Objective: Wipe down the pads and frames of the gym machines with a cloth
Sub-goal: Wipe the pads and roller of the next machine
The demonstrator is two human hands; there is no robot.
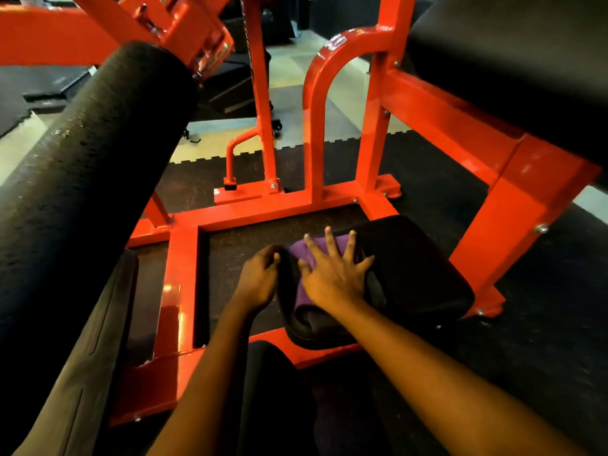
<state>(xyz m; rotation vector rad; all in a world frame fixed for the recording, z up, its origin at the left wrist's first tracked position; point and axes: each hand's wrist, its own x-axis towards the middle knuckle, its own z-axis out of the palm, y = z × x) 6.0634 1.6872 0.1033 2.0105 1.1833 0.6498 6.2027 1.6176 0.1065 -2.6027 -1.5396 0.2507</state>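
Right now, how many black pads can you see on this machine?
3: the roller pad at left, the low pad under the right hand, the big pad top right. Others may sit out of frame.

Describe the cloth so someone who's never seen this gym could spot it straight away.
Find the red frame; low within it sits a black pad. The cloth lies on that pad's left part, under the flat right hand. It is the only purple thing there.

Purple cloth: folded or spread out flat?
Folded. The purple cloth shows as a narrow band with a rolled edge near the wrist, pressed onto the black pad by the flat, splayed right hand.
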